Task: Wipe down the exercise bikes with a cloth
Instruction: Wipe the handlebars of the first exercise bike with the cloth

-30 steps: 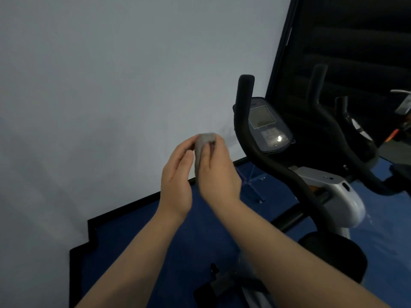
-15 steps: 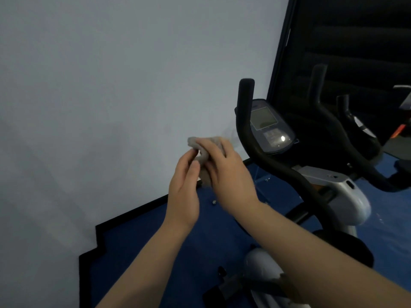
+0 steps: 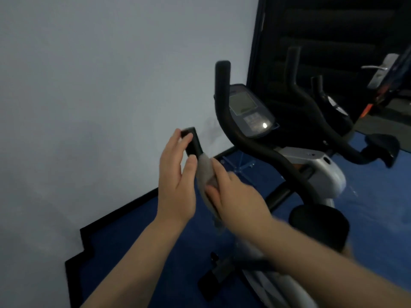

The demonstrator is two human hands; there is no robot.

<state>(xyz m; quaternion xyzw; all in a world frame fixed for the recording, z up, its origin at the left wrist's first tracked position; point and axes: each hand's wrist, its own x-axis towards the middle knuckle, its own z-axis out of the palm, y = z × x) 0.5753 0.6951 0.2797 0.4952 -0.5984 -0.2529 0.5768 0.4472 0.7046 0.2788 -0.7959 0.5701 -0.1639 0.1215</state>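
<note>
The right hand [image 3: 231, 196] is curled around a soft grey cloth [image 3: 205, 176], pressing it onto a black handlebar grip [image 3: 192, 142]. The left hand [image 3: 176, 176] rests its fingertips and thumb on the same grip (a matte, squared-off bar end), loosely pinching it. The grip's long axis runs upward, tilted slightly left, and the cloth trails down along it. Beyond stands the exercise bike [image 3: 320, 174]: curved black tube handlebars, a glossy console [image 3: 249, 112], grey plastic housing, on blue flooring [image 3: 133, 241].

Soft grey cloth [image 3: 205, 174]; matt black handlebar [image 3: 255, 150]; glossy console [image 3: 251, 112].
</note>
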